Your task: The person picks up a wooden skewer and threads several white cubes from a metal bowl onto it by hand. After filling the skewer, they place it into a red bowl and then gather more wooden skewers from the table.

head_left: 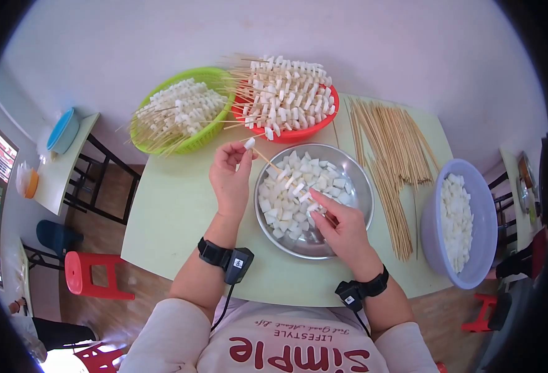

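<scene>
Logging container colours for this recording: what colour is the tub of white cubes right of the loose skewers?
Light purple tub; the head view shows it.

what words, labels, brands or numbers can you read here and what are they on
"SimPle": large letters on the shirt, upside down
"LIFESTYLE": smaller letters on the shirt
"Feel Good About Life": small script on the shirt
Left wrist device label: too small to read surely
Right wrist device label: too small to read
</scene>
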A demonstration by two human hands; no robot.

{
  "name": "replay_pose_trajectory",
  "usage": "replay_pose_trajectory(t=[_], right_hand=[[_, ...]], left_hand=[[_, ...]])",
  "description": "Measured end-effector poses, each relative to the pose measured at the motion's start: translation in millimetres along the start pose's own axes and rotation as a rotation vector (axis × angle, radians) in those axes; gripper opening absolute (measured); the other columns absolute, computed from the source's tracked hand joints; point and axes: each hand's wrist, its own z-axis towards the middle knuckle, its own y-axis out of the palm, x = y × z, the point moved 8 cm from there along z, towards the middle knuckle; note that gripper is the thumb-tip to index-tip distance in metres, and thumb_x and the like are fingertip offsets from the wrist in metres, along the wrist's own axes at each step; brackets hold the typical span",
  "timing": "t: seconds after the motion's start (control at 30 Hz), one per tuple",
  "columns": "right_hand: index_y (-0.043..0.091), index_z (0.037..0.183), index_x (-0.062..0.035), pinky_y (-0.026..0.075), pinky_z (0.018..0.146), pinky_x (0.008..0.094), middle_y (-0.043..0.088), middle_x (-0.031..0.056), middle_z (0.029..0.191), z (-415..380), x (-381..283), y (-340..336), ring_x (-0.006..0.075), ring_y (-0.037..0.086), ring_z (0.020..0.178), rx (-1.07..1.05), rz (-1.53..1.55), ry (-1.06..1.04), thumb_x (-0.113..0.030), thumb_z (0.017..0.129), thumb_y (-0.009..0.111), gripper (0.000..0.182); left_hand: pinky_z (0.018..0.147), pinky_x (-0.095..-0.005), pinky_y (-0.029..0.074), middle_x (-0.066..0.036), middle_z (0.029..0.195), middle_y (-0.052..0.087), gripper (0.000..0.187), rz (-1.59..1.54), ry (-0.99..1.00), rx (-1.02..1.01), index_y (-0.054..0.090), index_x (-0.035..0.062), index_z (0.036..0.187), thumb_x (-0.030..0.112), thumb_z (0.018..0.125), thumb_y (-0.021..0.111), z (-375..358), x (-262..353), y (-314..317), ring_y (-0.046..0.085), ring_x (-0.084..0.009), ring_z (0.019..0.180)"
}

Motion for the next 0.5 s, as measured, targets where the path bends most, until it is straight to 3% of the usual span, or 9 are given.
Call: replay_pose_trajectory(t=[0.43,0.5], right_hand=[[0.061,0.127,-0.0153,0.044,0.055,0.0293,0.055,0.0127,0.064,-2,1,0,0.0174,0.050,0.053,0.009,-0.020,-0.032,-0.012,0.085,0.068,0.042],[0.061,0.127,-0.0153,0.044,0.055,0.0296,0.055,0.0126,0.064,-2,-2,-2,0.0176,0.050,0.052,0.002,-0.028,-0.017,-0.012,0.085,0.068,0.042]], left_hand=[[0.071,-0.0218,0.050,-0.004,0.087,0.061,0.015,0.095,0.085,-0.057,0.056,-0.0019,0.098,-0.007,0.085,0.062,1,3,1,0.063,-0.0098,0.078],[0.071,-0.0232,0.051,-0.005,0.086,0.063,0.015,0.268,0.131,-0.076,0.057,-0.0021,0.097,-0.007,0.084,0.063,1,10,2,0.063,-0.0103,0.076]])
